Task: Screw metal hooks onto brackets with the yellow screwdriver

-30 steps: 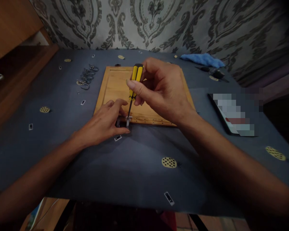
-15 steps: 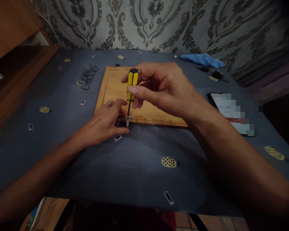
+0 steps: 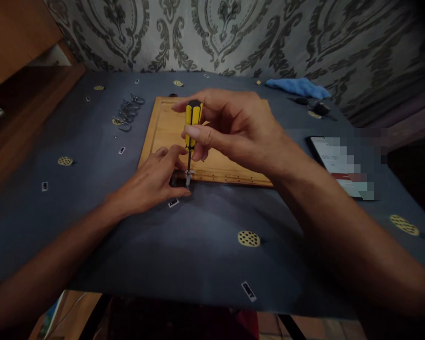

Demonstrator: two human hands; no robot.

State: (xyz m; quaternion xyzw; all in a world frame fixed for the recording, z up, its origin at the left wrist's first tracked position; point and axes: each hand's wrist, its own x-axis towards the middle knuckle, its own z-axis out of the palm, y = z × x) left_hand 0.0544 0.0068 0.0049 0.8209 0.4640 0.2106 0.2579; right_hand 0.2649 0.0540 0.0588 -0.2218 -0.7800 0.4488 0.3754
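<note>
Screwdriver (image 3: 192,115) stands near upright, handle clamped between thumb and fingers of the right hand (image 3: 237,130); one finger sticks out behind the handle. Blade tip sits down at a small metal fitting (image 3: 188,179), apparently a hook, on the near edge of the wooden board (image 3: 167,130). Screw head too small to make out.

Left hand (image 3: 150,182) is closed around the fitting: thumb at its near end, fingertips on the board side. Exact contact points partly hidden.

Step in hand, my read: driving a screw to fix the fitting to the board. Can't tell how deep it is. Next move calls for blade kept seated and in line, light downward push, a twist from the right fingers, left grip firm so the fitting doesn't rotate.

Outward: small holes run along the board's near edge, right of the fitting. Board lies flat on the dark table cover (image 3: 198,255). Row of loose hooks (image 3: 129,111) left of the board, apart from it. Right side: phone (image 3: 335,160), black object (image 3: 318,107), blue cloth (image 3: 297,88) further back.
</note>
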